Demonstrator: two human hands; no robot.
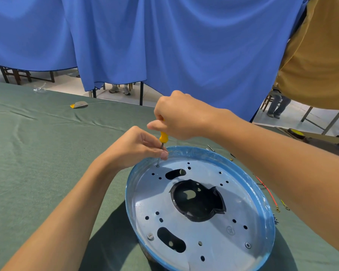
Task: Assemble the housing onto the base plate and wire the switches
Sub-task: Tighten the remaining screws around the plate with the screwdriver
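Yellow-handled screwdriver (163, 137): your right hand (176, 116) clenches its handle; your left hand (137, 147) pinches the shaft; tip on a far-edge screw (158, 165) of the round silver metal base plate (213, 231) on green cloth (47, 153); keep it vertical, press firmly.

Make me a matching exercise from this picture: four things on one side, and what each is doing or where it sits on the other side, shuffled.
Things:
1. right hand
2. left hand
3. red wire
4. fitted screw

States or places:
A. lies on the green cloth, right of the housing
B. sits near the base plate's near edge
C. grips the screwdriver by its yellow handle
D. pinches the metal shaft just above the tip

Pairs: 1-C, 2-D, 3-A, 4-B.
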